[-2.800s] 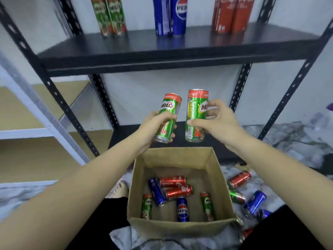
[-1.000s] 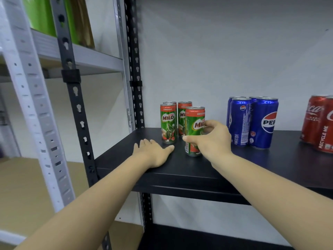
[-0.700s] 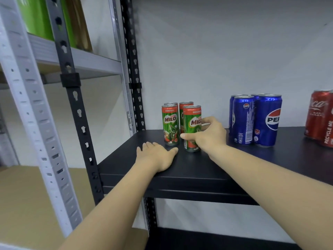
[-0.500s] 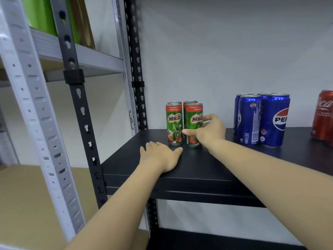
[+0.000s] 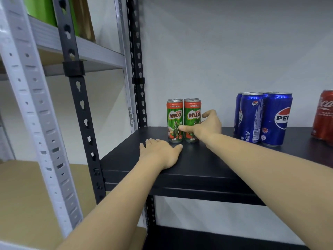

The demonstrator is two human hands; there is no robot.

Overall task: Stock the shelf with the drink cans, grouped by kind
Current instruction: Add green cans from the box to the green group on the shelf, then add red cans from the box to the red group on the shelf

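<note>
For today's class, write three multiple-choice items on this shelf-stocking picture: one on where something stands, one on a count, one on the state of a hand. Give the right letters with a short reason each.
1. Where do the green Milo cans stand on the black metal shelf?
A. to the left of the blue Pepsi cans
B. between the Pepsi cans and the red Coca-Cola can
C. at the far right end

2. How many Milo can tops show?
A. two
B. four
C. six

3. What is the left hand doing?
A. gripping a can
B. lying flat on the shelf
C. hanging below the shelf

Answers: 1 A, the Milo group stands nearest the left upright; 2 B, two tops in front and two behind; 3 B, its fingers lie straight on the board, while the right hand is curled round the front right Milo can.
</note>
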